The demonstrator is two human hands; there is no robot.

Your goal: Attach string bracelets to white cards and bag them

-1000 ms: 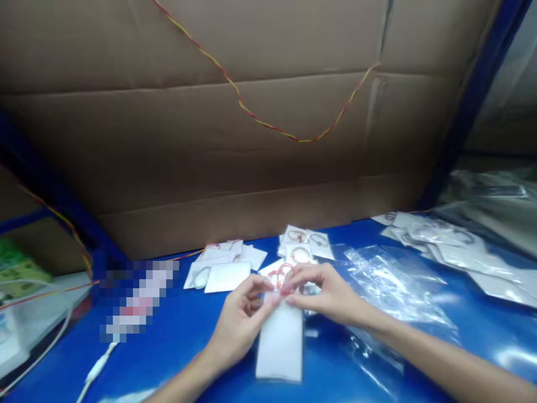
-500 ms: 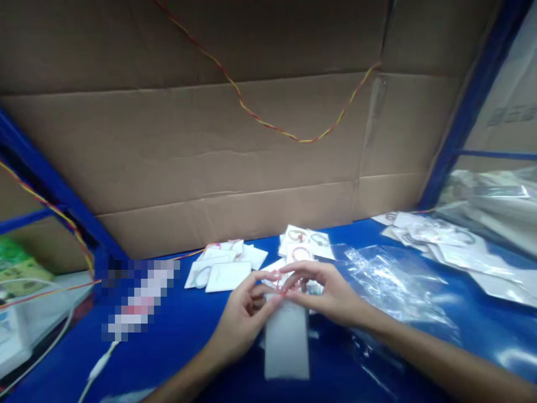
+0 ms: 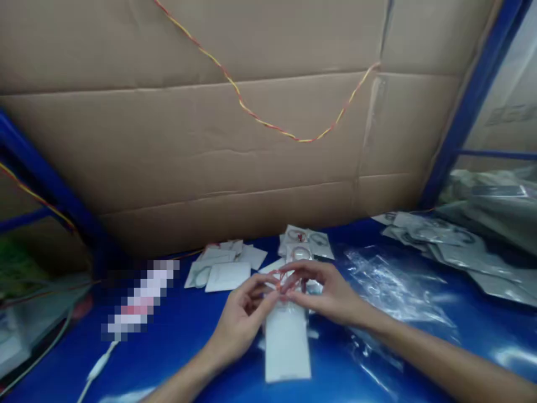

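Reaching nearest me on my feed, a white card [image 3: 287, 350] sits over the worktop [image 3: 333, 369]. At its far end the left hand [image 3: 241, 313] and right hand [image 3: 327, 294] have fingers pinched together on a thin red cord [image 3: 278, 285], as far as blur lets me tell. I'd fear the cord slipping or snagging, being so fine and half hidden by knuckles. Loose clear bags [image 3: 400, 291] beside the right forearm could get dragged. Just beyond, cards with ring-shaped bands [image 3: 300, 253] crowd the knuckles; cardboard [image 3: 251, 157] blocks the back.

wht card [image 3: 287, 344], blu tabletop [image 3: 180, 319], red/yel wire [image 3: 304, 140]
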